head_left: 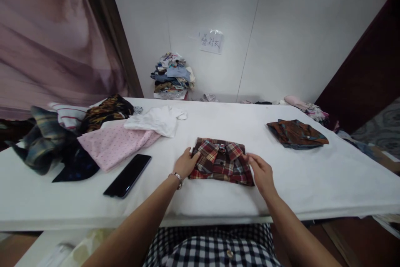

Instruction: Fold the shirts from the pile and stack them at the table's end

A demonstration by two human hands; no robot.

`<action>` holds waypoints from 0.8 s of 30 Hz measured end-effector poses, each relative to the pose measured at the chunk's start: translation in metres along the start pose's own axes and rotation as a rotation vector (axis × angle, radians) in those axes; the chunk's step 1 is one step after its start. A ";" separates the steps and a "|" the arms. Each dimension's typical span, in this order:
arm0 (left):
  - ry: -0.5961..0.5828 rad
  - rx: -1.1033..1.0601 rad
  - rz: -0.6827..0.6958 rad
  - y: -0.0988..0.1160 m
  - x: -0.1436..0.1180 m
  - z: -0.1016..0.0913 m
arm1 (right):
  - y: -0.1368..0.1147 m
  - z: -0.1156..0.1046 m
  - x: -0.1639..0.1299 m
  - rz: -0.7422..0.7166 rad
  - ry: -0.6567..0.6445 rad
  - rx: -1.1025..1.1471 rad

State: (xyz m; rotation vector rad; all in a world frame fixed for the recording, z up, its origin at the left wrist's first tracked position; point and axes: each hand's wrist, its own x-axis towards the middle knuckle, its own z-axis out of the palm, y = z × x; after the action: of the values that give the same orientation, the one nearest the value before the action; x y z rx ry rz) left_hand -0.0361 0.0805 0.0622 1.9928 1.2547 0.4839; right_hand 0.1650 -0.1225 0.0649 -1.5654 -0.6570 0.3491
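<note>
A red and brown plaid shirt [221,165] lies folded into a flat rectangle on the white table, its collar and buttons facing up. At its left edge is my left hand [186,163], the thumb over the cloth and the fingers closed at the side. My right hand [261,173] holds the opposite edge between thumb and fingers, near the collar's right tip. The parts of the fingers at or beneath the cloth are hidden.
A black phone [128,175] lies to the left. Beyond it are loose clothes, including a pink dotted garment [117,144] and a white one [159,120]. Folded brown clothing [296,133] rests at the right. A tall clothes pile [173,76] stands by the wall.
</note>
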 end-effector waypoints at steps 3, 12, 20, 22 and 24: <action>-0.107 -0.189 -0.022 0.006 -0.006 0.005 | -0.007 -0.002 -0.052 0.310 -0.228 0.265; -0.287 -0.958 -0.185 0.029 -0.037 0.006 | -0.010 0.029 -0.080 0.810 -0.425 0.871; -0.042 -0.506 -0.006 0.006 -0.066 0.020 | -0.002 0.063 -0.056 0.772 -0.248 0.942; -0.031 -0.436 0.023 0.004 -0.068 0.024 | 0.003 0.069 -0.053 0.763 -0.172 0.914; 0.001 -0.385 0.016 0.002 -0.067 0.028 | 0.011 0.073 -0.049 0.749 -0.112 0.896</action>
State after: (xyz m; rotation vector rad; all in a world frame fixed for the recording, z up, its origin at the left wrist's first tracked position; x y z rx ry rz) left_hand -0.0476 0.0097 0.0486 1.6780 1.0547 0.6787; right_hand 0.0861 -0.0928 0.0378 -0.8567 0.0726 1.1210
